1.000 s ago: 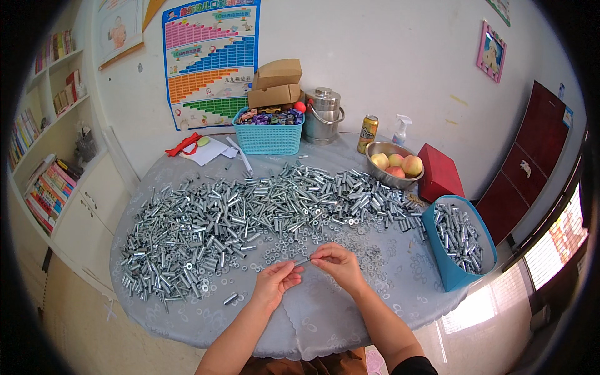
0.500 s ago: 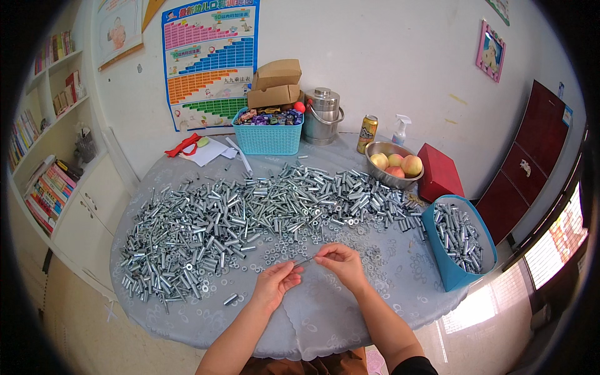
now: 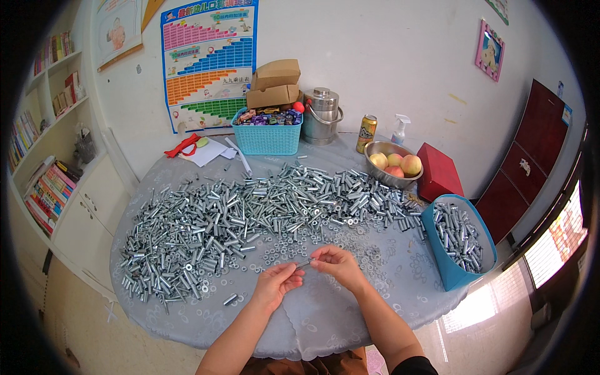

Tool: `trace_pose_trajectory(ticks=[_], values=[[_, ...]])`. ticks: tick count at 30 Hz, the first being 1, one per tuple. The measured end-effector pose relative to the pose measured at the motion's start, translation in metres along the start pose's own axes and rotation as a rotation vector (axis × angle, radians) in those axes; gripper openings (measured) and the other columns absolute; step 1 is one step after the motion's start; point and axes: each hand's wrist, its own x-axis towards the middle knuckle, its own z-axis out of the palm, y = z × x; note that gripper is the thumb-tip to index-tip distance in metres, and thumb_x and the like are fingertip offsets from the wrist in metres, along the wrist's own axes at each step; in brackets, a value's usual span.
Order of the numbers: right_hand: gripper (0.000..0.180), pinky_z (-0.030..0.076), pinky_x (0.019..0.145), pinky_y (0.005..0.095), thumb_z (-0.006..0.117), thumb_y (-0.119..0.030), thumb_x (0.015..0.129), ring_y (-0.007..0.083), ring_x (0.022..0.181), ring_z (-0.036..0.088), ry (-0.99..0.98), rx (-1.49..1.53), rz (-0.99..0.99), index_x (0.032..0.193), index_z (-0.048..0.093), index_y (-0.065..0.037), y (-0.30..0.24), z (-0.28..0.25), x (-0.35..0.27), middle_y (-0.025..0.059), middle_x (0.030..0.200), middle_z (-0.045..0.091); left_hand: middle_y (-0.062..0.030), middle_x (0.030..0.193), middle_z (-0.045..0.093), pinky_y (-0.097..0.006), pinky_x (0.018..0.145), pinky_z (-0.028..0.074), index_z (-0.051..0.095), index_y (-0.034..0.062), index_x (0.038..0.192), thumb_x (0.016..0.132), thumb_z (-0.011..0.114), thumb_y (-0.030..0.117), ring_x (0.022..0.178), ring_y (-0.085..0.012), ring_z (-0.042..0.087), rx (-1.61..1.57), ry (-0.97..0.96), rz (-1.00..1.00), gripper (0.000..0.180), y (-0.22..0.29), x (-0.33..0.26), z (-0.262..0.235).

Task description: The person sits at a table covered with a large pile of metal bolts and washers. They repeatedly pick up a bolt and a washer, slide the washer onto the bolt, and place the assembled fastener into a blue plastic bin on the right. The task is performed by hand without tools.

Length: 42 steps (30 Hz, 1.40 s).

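My left hand (image 3: 279,284) is closed in a pinch on a thin metal bolt (image 3: 302,265), which points up and right. At the bolt's far end, the fingertips of my right hand (image 3: 336,265) are pressed together around something small that I cannot make out. Both hands are just above the near part of the table. Beyond them spreads a heap of long bolts (image 3: 275,206) and metal sleeves (image 3: 187,240). Many small washers (image 3: 281,250) lie loose between the heap and my hands. A single sleeve (image 3: 230,299) rests apart, left of my left hand.
A blue bin (image 3: 445,262) of metal sleeves stands at the table's right edge. Farther back are a steel bowl (image 3: 400,182) of fruit, a red box (image 3: 439,175), a can (image 3: 367,134), a steel pot (image 3: 321,119) and a turquoise basket (image 3: 265,139). A bookshelf (image 3: 62,122) is at left.
My right fingertips have shifted slightly left and down along the bolt, closer to my left hand. My left hand stays nearly where it was, pinching the bolt.
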Motion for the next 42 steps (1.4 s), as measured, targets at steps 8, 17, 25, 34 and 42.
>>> trace_pose_trajectory(ticks=[8, 17, 25, 34, 42], values=[[0.012, 0.044, 0.068, 0.0216, 0.065, -0.009, 0.079, 0.0079, 0.073, 0.055, 0.489, -0.218, -0.250, 0.090, 0.064, -0.003, 0.008, -0.046, 0.015, 0.0005, 0.083, 0.063, -0.0139, 0.088, 0.064, -0.026, 0.065, 0.054, 0.058, -0.0010, 0.098, 0.086, 0.057, 0.013, 0.068, -0.0144, 0.062, -0.050, 0.053, 0.075, 0.019, -0.001, 0.002, -0.002], [0.021, 0.043, 0.074, 0.0359, 0.069, -0.021, 0.069, 0.0278, 0.083, 0.055, 0.240, -1.299, -0.495, 0.083, 0.066, -0.006, 0.024, 0.010, 0.020, 0.0089, 0.082, 0.061, -0.0137, 0.088, 0.064, -0.026, 0.063, 0.053, 0.058, 0.0001, 0.097, 0.086, 0.057, 0.014, 0.066, -0.0132, 0.061, -0.044, 0.094, 0.141, 0.017, 0.006, 0.001, 0.001], [0.023, 0.045, 0.070, 0.0311, 0.071, -0.018, 0.071, 0.0192, 0.076, 0.057, 0.312, -0.801, -0.239, 0.091, 0.065, -0.006, 0.021, 0.001, 0.021, 0.0052, 0.084, 0.063, -0.0163, 0.089, 0.063, -0.027, 0.063, 0.054, 0.057, -0.0033, 0.099, 0.085, 0.057, 0.010, 0.067, -0.0152, 0.062, 0.010, 0.083, 0.121, 0.020, 0.002, -0.001, 0.001], [0.021, 0.044, 0.073, 0.0221, 0.067, -0.002, 0.075, 0.0082, 0.080, 0.054, 0.090, -0.414, -0.235, 0.096, 0.063, -0.003, 0.003, 0.003, 0.006, 0.0007, 0.087, 0.062, -0.0164, 0.088, 0.064, -0.027, 0.063, 0.055, 0.058, -0.0045, 0.099, 0.084, 0.058, 0.010, 0.066, -0.0158, 0.062, 0.040, 0.094, 0.100, 0.021, 0.003, -0.002, 0.003], [0.026, 0.044, 0.067, 0.0239, 0.057, -0.025, 0.087, 0.0098, 0.073, 0.054, 0.058, -0.566, 0.019, 0.081, 0.064, 0.000, -0.003, -0.002, 0.004, 0.0031, 0.077, 0.060, -0.0160, 0.082, 0.064, -0.028, 0.062, 0.055, 0.059, -0.0056, 0.097, 0.084, 0.057, 0.005, 0.065, -0.0171, 0.062, 0.257, 0.101, 0.218, 0.017, 0.003, -0.007, 0.015]])
